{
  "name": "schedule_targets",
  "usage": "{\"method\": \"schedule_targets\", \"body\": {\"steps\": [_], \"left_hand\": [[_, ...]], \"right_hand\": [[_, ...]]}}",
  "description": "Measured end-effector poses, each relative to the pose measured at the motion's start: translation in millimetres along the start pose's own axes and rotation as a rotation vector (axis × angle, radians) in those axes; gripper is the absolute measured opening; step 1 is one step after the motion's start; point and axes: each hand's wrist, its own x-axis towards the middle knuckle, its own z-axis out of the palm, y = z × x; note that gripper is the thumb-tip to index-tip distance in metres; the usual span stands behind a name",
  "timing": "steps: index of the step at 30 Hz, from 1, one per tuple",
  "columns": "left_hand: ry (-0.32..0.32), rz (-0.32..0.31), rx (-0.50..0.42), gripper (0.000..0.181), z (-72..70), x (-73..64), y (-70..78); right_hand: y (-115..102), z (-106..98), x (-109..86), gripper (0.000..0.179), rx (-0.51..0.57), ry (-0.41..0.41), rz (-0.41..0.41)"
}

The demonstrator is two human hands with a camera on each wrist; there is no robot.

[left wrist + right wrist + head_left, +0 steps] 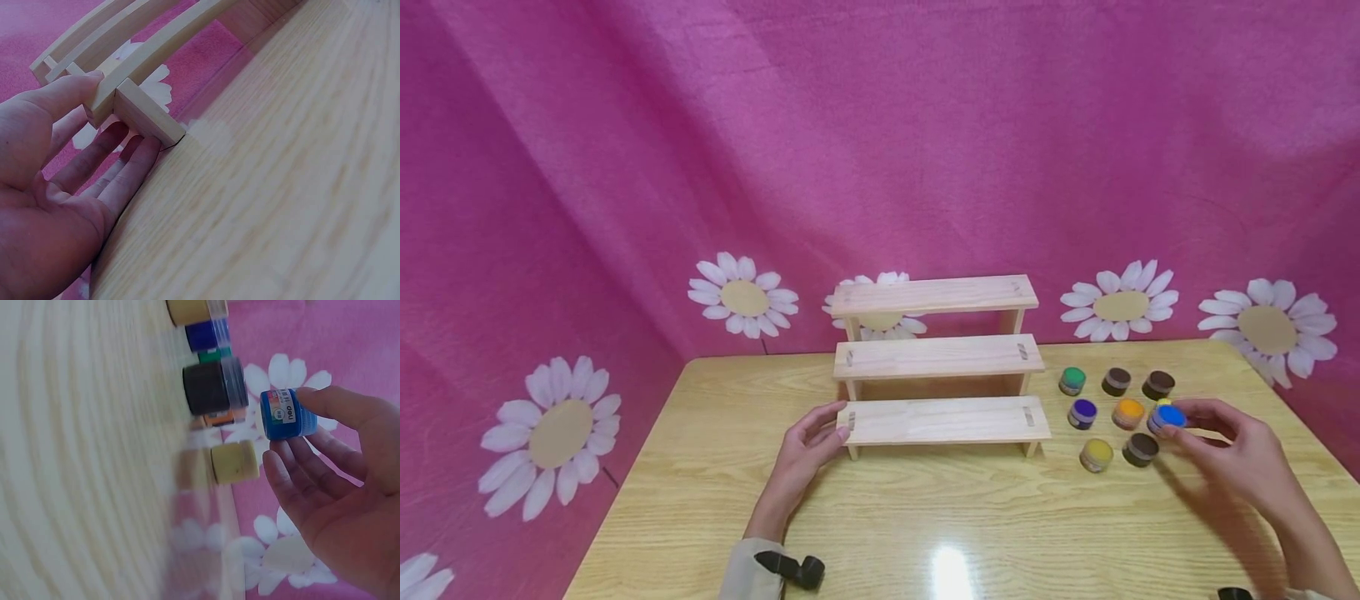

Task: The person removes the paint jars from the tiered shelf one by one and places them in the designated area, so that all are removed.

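My right hand (1243, 446) pinches a small blue paint jar (287, 415) between thumb and fingertips. The jar is lifted off the table, its label facing the right wrist camera. In the head view it partly covers a yellow jar (234, 462) standing behind it. My left hand (808, 442) grips the left end of the lowest board of a three-step wooden display stand (943, 421). Seen from the left wrist, the thumb lies on the board's end and the fingers reach below it to the leg (150, 115).
Right of the stand, several paint jars stand on the table (880, 517): green (1072, 381), purple (1082, 414), orange (1128, 412), mustard yellow (1097, 455) and dark ones, one (1141, 449) close to my right hand. A pink daisy-patterned cloth (880, 150) hangs behind the table.
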Motion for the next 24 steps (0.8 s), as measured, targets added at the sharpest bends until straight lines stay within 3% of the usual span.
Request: {"method": "schedule_targets", "body": {"steps": [5, 24], "left_hand": [[0.002, -0.003, 0.004, 0.048, -0.4, 0.2, -1.0], [-0.005, 0.01, 0.019, 0.049, -0.5, 0.4, -1.0]], "right_hand": [[9.8, -4.6, -2.1, 0.04, -0.039, -0.04, 0.053], [42.4, -13.7, -5.9, 0.044, -0.107, -0.134, 0.108]]}}
